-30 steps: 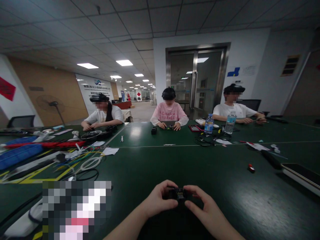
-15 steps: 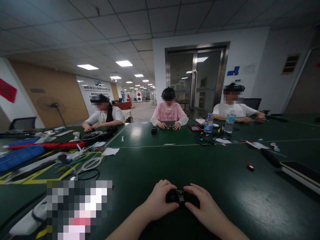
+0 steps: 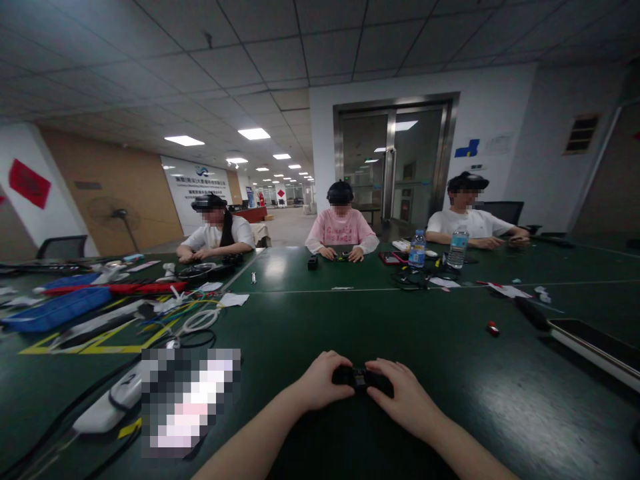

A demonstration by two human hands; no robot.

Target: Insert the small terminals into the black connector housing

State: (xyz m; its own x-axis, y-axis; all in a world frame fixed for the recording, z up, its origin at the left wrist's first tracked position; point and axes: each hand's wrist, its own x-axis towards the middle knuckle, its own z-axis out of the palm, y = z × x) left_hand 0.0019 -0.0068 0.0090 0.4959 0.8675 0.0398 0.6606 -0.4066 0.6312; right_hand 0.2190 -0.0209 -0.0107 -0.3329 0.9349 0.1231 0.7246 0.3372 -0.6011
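Observation:
In the head view, a small black device (image 3: 360, 379) lies low on the green table in front of me. It is dark and wide, with a lighter detail at its middle, and I cannot make out its exact kind. My left hand (image 3: 323, 381) grips its left end between thumb and fingers. On the opposite end, my right hand (image 3: 404, 390) has its thumb and fingers closed in the same way. Both hands cover much of the device's ends.
To my left are a white power strip (image 3: 107, 403), a blurred-out bright screen (image 3: 195, 403), cables (image 3: 203, 320) and a blue tray (image 3: 63, 310). Rightward lie a small red object (image 3: 493, 328) and a dark-topped slab (image 3: 595, 343). Bottles (image 3: 457, 248) and three seated people (image 3: 343, 227) are across the table.
The view has turned slightly left, so the left-side objects appear farther right. Both hands still grip the black device, which sits slightly higher in the picture.

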